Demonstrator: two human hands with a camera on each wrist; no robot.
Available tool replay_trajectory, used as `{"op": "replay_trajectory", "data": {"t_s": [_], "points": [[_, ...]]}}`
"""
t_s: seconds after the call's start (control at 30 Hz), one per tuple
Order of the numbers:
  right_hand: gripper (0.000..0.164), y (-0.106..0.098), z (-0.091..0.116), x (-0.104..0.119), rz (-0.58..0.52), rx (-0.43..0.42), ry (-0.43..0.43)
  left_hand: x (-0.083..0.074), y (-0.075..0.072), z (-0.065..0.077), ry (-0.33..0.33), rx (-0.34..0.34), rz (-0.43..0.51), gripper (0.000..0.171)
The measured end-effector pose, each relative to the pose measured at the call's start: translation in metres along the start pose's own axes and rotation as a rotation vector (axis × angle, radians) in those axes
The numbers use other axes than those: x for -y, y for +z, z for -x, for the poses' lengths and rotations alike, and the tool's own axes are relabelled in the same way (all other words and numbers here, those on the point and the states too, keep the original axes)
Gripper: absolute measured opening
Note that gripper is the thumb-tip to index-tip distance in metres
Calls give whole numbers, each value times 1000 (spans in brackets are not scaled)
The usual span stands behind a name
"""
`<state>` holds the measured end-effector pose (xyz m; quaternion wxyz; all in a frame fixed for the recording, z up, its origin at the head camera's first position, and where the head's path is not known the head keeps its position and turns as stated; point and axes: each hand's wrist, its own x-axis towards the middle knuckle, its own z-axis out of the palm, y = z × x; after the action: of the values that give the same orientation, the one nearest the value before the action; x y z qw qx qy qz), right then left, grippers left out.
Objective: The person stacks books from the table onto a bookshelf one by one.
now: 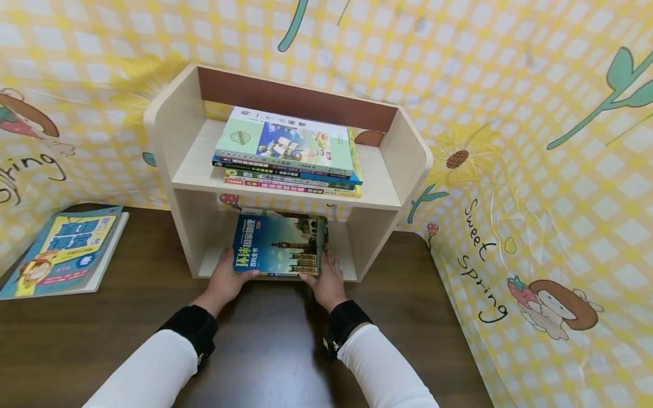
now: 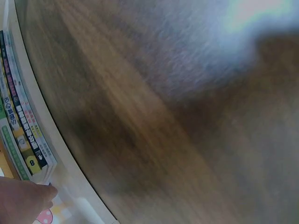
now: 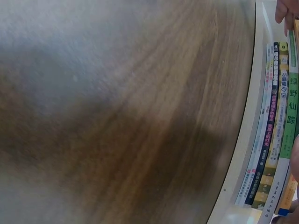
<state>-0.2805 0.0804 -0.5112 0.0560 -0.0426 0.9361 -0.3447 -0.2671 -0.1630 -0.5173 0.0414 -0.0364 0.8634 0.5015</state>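
On the lower shelf of a small pale wooden bookshelf (image 1: 182,229) lies a stack of books, topped by a blue geography book (image 1: 278,243) with a clock tower on its cover. My left hand (image 1: 227,280) holds the stack's left side, thumb along the front edge. At the right side my right hand (image 1: 329,281) grips it, thumb also at the front. The left wrist view shows my left fingers beside the ends of several book spines (image 2: 21,116). Several spines, one green-and-white book (image 3: 290,98) among them, appear in the right wrist view, where my right hand is mostly cut off.
Another stack of books (image 1: 291,141) lies on the upper shelf. To the left, a blue-and-yellow book (image 1: 66,249) rests on the dark wooden tabletop (image 1: 265,351). Yellow checked cloth (image 1: 510,187) with cartoon prints surrounds the back and sides.
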Motion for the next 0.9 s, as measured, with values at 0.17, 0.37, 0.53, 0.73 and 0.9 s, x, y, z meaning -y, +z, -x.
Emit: {"op": "replay_trajectory", "data": {"t_s": [0.17,0.37,0.53,0.73,0.9], "points": [[82,1,-6,0,24,1,14,-2,-2,-8,-14,16,-36,92],[81,0,-13,1,43,5,10,-10,-5,-13,-12,43,-48,92],[80,0,-18,1,52,-6,-3,-13,-7,-17,-5,51,-51,91],[82,1,-24,1,84,9,12,-12,-6,-23,-22,43,-66,91],[81,2,-28,-1,87,12,21,-10,-5,-27,-39,50,-56,92]]}}
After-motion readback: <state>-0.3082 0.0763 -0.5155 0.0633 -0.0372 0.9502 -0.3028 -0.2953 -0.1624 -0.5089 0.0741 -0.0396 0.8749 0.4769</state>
